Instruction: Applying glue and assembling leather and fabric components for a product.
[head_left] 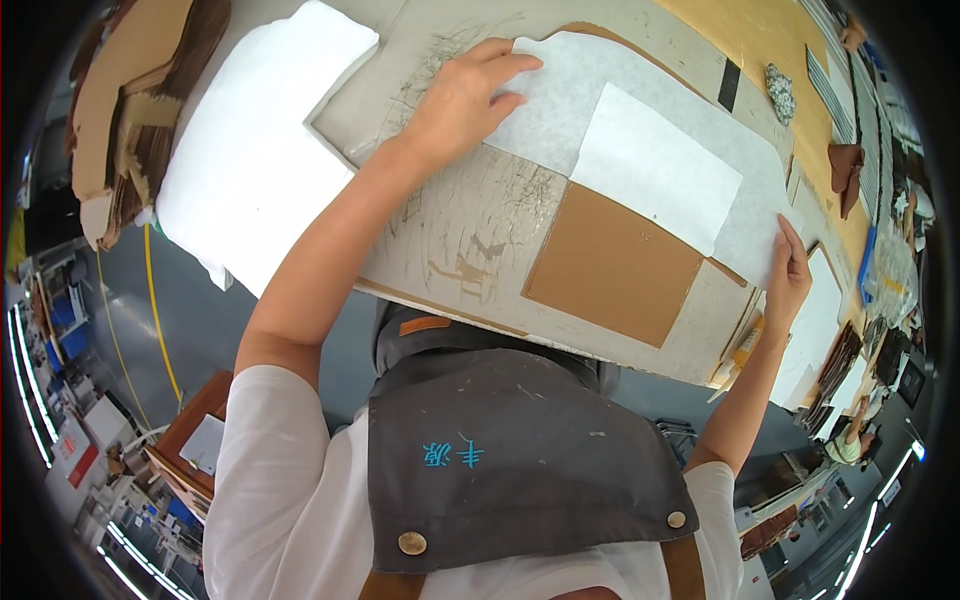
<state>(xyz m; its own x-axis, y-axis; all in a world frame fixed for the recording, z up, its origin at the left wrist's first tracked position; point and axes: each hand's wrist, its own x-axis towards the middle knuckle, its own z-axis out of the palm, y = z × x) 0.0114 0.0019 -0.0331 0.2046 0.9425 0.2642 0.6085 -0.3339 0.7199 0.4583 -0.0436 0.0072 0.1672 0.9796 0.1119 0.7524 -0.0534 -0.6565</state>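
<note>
My left hand (470,98) lies over the left end of a thin white sheet (545,110), its thumb and forefinger apart on the surface. At the sheet's right end, my right hand (790,268) holds the edge between thumb and fingers. The sheet spreads across a larger brown cardboard piece, whose far edge shows behind it. On top of the sheet sits a smaller white rectangle (655,165). A brown rectangular board (615,262) lies on the near side, partly covered by the white rectangle and sheet.
A thick stack of white sheets (255,160) fills the table's left side, with cut cardboard pieces (130,110) beyond it. The worn table (440,240) has scratches and torn patches. Near the right corner is a yellow-handled tool (742,350). White sheets (808,330) lie farther right.
</note>
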